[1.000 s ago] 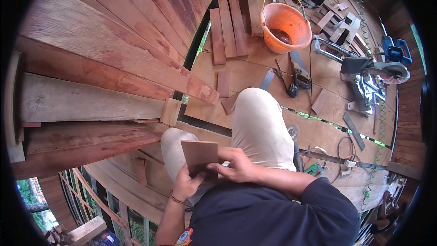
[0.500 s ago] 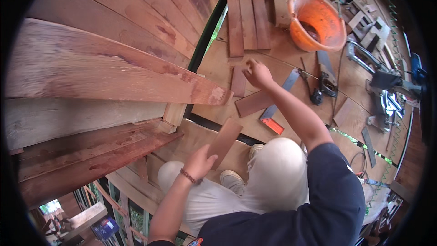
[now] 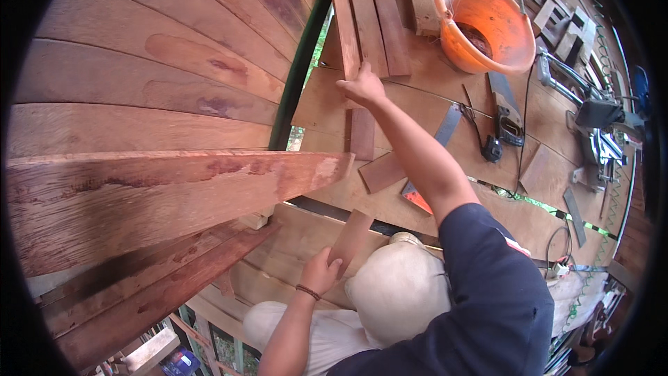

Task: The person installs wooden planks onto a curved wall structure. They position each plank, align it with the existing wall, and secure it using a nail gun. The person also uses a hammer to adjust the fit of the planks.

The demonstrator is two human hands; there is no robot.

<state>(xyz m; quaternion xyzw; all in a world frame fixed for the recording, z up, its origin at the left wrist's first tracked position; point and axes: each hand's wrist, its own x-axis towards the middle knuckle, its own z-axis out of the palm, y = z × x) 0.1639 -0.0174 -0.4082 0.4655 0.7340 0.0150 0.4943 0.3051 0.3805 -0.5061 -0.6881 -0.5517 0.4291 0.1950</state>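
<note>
My left hand [image 3: 323,271] grips a short, flat brown board [image 3: 353,235] above my bent knees. My right arm is stretched forward, and my right hand [image 3: 364,85] has its fingers around the lower end of the leftmost long board [image 3: 342,19] in a group lying on the plywood. Just below that hand lie a short board [image 3: 362,132] and an angled offcut [image 3: 377,173]. A steel square with an orange handle [image 3: 417,200] is partly hidden by my right forearm.
An orange bucket [image 3: 518,42] stands beyond a handsaw [image 3: 506,111] and a tape measure [image 3: 492,147]. A mitre saw [image 3: 602,132], scrap wood [image 3: 565,17] and a power cord [image 3: 560,254] are on the right. A thick plank [image 3: 174,195] juts in from the left. Gaps run between floor sheets.
My right hand has left the short board, which my left hand keeps, and stretched forward to the long boards. The leftmost one now sits tilted. My body and view have shifted.
</note>
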